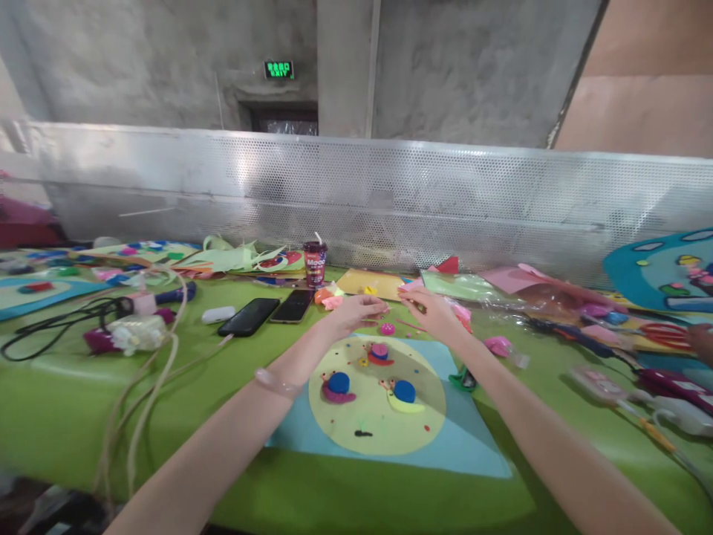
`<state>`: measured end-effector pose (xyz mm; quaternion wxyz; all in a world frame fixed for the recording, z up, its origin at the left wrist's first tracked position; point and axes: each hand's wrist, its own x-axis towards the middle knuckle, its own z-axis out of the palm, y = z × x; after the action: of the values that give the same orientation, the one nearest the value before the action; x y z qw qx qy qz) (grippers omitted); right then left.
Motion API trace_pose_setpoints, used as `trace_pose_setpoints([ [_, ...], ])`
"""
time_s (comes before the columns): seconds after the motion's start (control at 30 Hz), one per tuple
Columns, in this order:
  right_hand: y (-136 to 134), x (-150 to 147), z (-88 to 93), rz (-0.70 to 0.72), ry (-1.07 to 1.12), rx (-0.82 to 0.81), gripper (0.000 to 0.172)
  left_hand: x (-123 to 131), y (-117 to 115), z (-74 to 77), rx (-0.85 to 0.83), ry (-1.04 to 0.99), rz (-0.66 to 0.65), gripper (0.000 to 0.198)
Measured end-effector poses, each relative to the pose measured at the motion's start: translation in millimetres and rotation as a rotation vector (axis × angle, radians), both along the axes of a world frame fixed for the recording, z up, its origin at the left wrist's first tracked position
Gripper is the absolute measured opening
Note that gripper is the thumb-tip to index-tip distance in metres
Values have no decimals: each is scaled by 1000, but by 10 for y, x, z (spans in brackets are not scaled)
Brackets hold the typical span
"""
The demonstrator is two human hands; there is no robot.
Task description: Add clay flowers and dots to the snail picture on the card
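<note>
Both hands are raised just beyond the far edge of a light blue paper sheet (473, 446). My left hand (356, 313) has its fingers pinched together; what they hold, if anything, is too small to name. My right hand (424, 306) is also closed in a pinch, with a tiny pinkish bit at its fingertips. Between and below them lies a pink clay ball (387, 328). On the sheet, a pale yellow circle (362, 416) carries three clay snails: a purple one (339, 388), a yellow one (405, 394) and a red one (379, 354). Small coloured dots surround them.
Two phones (249, 317) and a dark cup with a straw (316, 264) stand left of my hands. Cables (167, 364) cross the green table on the left. At right lie a pink clay packet (498, 345), cords and craft papers. Behind rises a perforated metal panel (379, 193).
</note>
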<state>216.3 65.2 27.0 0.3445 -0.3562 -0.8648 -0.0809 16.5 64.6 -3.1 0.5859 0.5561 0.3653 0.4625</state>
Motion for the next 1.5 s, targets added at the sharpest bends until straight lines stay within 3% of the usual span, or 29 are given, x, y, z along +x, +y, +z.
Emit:
trace_pose_setpoints([
  [0.2, 177, 206, 22, -88, -12, -139, 15, -5, -2, -5, -22, 17, -2, 25],
  [0.4, 288, 368, 18, -51, -89, -276, 19, -14, 23, -21, -36, 23, 1, 26],
  [0.6, 298, 481, 16, -70, -120, -401, 9, -20, 27, -31, -36, 25, -9, 24],
  [0.8, 311, 579, -25, -59, -204, -625, 25, -19, 44, -53, -41, 32, -7, 23],
  [0.9, 353, 600, -82, -83, -259, -693, 20, -21, 56, -60, -47, 37, -11, 26],
  [1.13, 391, 606, -117, -143, -332, -703, 21, -19, 42, -53, -59, 47, -17, 26],
  [1.5, 419, 596, -103, -216, -453, -519, 22, -3, 36, -43, -82, 55, 0, 30],
])
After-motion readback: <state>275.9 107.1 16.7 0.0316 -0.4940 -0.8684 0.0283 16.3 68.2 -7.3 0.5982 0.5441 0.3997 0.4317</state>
